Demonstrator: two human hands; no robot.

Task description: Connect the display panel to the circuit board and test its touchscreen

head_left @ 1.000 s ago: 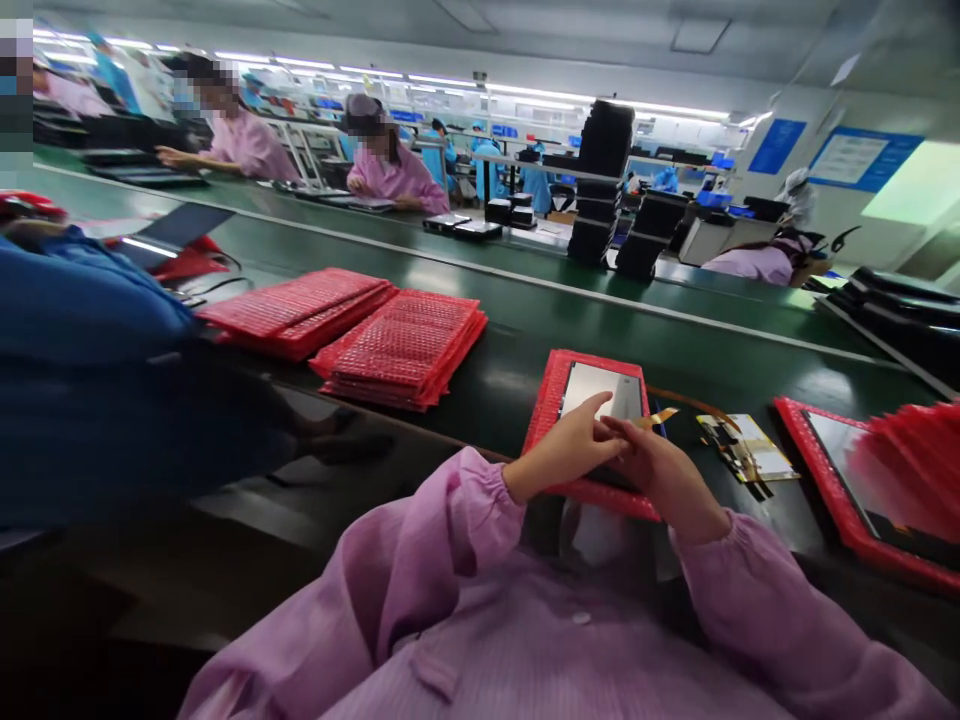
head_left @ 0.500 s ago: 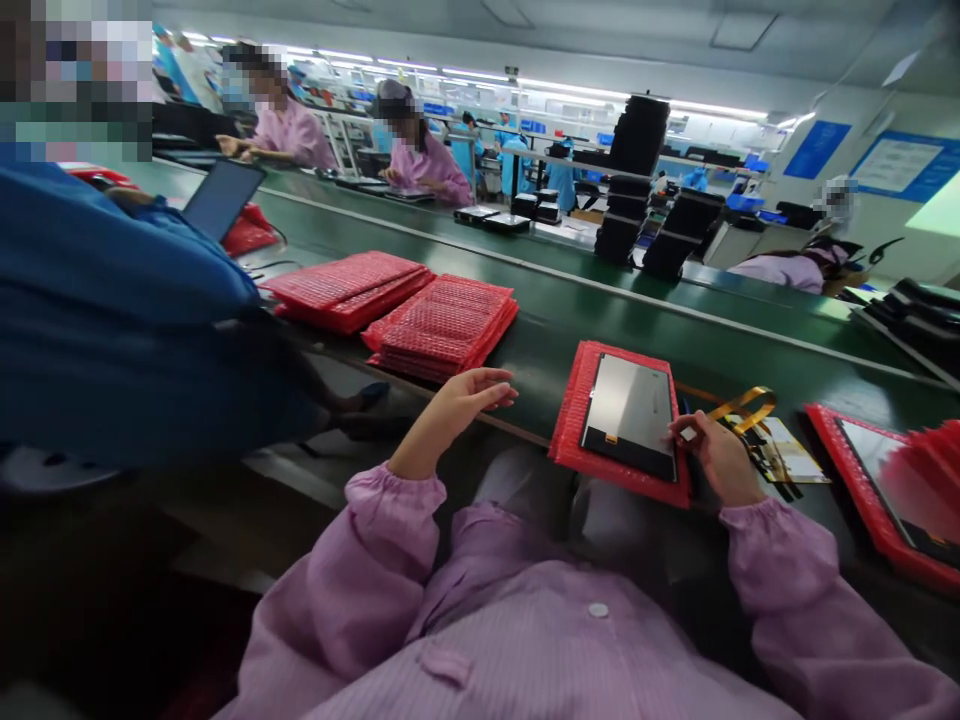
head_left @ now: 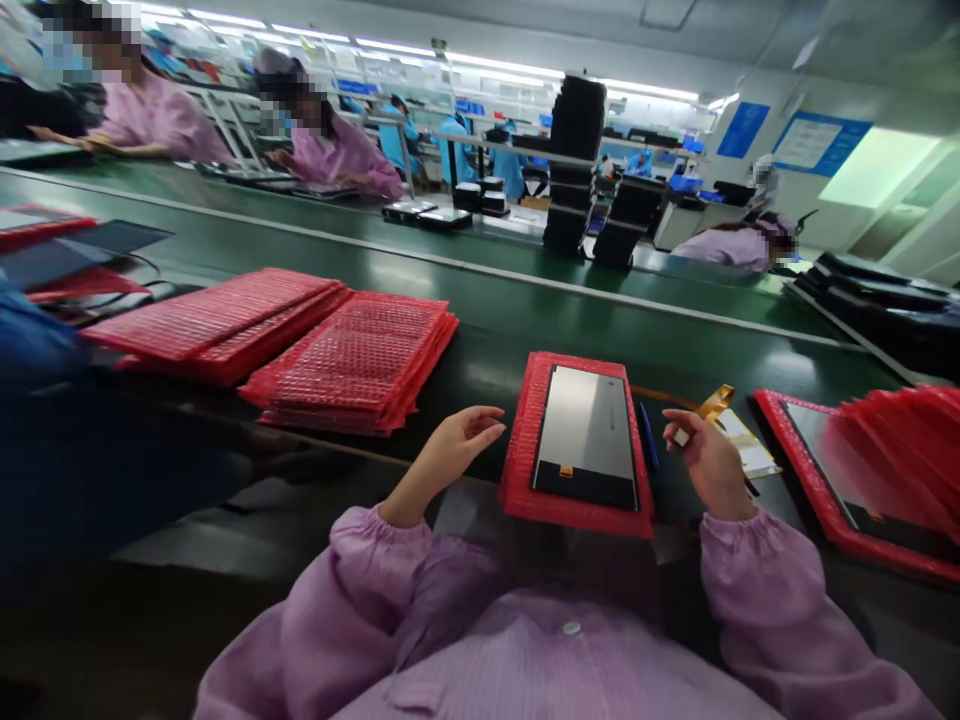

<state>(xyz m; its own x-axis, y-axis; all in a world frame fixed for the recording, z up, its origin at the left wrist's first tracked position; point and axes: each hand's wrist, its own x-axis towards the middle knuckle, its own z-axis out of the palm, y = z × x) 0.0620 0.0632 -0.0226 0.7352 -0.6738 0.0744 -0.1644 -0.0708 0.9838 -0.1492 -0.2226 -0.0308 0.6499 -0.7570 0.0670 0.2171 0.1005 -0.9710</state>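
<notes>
In front of me a display panel [head_left: 585,425], silvery with a black lower band and a small gold tab, lies on red bubble-wrap sleeves [head_left: 521,480]. My left hand [head_left: 461,450] hovers left of these sleeves, fingers loosely curved and apart, holding nothing. To the panel's right is my right hand [head_left: 709,460], thumb and fingers pinched together. A small pale spot shows at those fingertips, too small to name. Just behind that hand rises a gold flex ribbon [head_left: 718,402], over a white-and-yellow flat piece [head_left: 752,445]. A blue pen [head_left: 649,437] lies between panel and right hand.
Two stacks of red bubble-wrap sleeves, a nearer one [head_left: 360,355] and a farther one [head_left: 225,310], lie left on the green bench [head_left: 480,300]. Another panel [head_left: 825,470] sits in red wrap at right. Black stacks [head_left: 574,170] stand behind. Co-workers sit across; a blue sleeve [head_left: 34,330] shows left.
My right hand has moved off the panel's right edge to beside the gold ribbon. The view has turned right, and the co-worker in blue has mostly left the picture.
</notes>
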